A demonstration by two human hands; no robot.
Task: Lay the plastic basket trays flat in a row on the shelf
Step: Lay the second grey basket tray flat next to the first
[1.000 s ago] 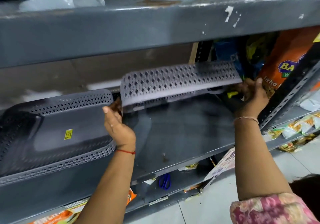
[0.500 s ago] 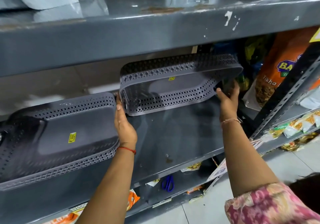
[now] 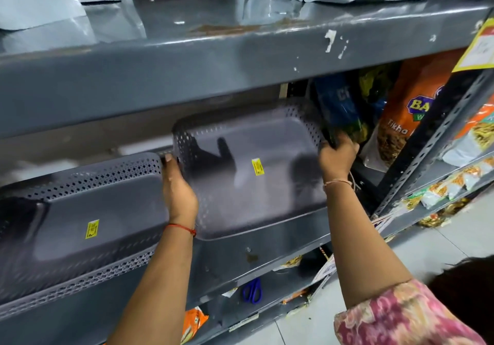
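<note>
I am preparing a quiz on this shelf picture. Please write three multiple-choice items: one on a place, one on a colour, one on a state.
1. Where is the blue scissors?
A. on the shelf below the trays
B. inside the left basket tray
C. on the top shelf

2. What colour is the sticker in the right basket tray?
A. red
B. yellow
C. green

3. How is the right basket tray held?
A. by the left hand only
B. by nobody
C. by both hands, one at each end

Key: 1 A, it lies under the trays' shelf; 2 B, yellow like the one in the left basket tray; 3 C, the left hand and right hand grip opposite ends.
</note>
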